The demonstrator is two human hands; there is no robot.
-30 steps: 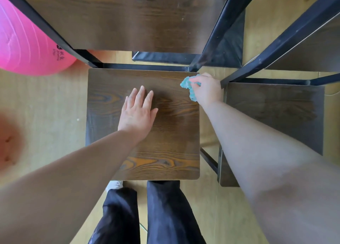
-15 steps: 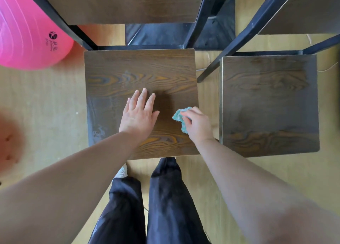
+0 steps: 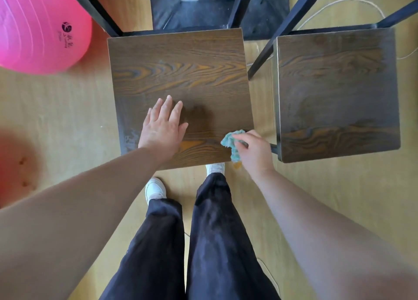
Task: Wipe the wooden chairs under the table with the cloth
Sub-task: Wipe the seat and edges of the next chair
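Since half a second ago, the right hand has been pulled with the cloth toward the near right corner of the left chair. At that moment the cloth was nearer the middle of the near edge, close to the left hand.

The small blue-green cloth is bunched up and is pinched in the closed fingers of the right hand. It is pressed on the wooden seat, right at the near right corner, and a bit of it hangs past the edge. The left hand is laid flat on the same seat, with the fingers spread and pointed away from the person. A pale smear can be seen on the wood just left of that hand.

A second chair is seen to the right, near the first one, with a strip of floor between them. Nothing is touching it. Black metal legs are seen crossing above both seats.

A big pink ball is seen on the floor at the far left. Dark trousers and white shoes are seen below the seat, on the yellow wooden floor. A thin white cord is lying on the floor behind the right chair.
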